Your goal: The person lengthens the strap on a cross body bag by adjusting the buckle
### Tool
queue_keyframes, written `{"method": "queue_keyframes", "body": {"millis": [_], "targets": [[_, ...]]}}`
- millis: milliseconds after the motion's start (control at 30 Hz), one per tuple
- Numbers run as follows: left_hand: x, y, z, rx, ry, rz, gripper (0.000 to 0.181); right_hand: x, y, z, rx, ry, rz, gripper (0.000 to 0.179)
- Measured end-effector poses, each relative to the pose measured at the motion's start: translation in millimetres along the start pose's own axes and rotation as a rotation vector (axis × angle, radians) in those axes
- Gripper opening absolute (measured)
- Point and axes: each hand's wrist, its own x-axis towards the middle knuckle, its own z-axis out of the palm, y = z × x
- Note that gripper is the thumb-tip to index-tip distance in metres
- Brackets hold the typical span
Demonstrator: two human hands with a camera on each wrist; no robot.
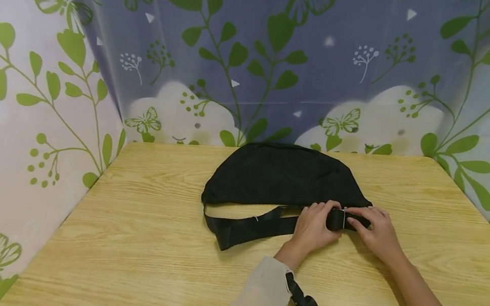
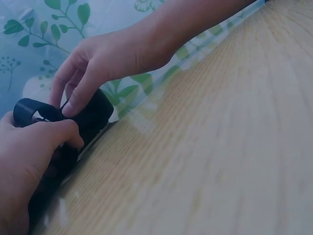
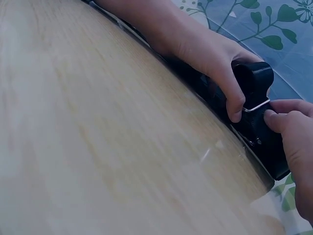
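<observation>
Black strap [image 1: 279, 225] in both curled hands [image 1: 315, 225] [image 1: 378, 233]

I'm looking into cloth-walled booth [image 1: 10, 155], wider building staying unclear to me. Leaf-and-butterfly-print curtains [image 1: 328, 71] are hanging along left, back and right, creases showing, flanking wood-grain tabletop [image 1: 136, 252] on three sides.

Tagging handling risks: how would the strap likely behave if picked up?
The strap is probably floppy: it curls at the buckle and bends sharply on the left. Lifting it would likely tug the bag, joined at its left corner.
</observation>
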Motion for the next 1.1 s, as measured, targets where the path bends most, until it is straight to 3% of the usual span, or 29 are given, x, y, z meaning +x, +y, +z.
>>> {"method": "queue_keyframes", "body": {"millis": [167,433,600,800,1100], "targets": [[1.2,-0.8,0.9,-0.015,0.018,-0.047,0.055,1.8,-2.0,-1.1,-0.007,0.034,0.05,0.027],[1.8,-0.8,0.9,-0.011,0.05,-0.106,0.055,0.8,-0.1,-3.7,-0.062,0.05,0.228,0.018],[1.4,-0.6,1.8,-0.007,0.027,-0.098,0.054,-0.2,2.6,-4.5,-0.069,0.058,0.143,0.024],[0.0,-0.5,1.9,-0.003,-0.018,-0.065,0.054,-2.3,2.9,-3.9,-0.064,0.001,0.011,0.037],[-0.1,0.2,0.9,-0.038,-0.059,-0.006,0.055,-1.0,3.4,-0.8,-0.117,-0.013,-0.01,0.027]]}}
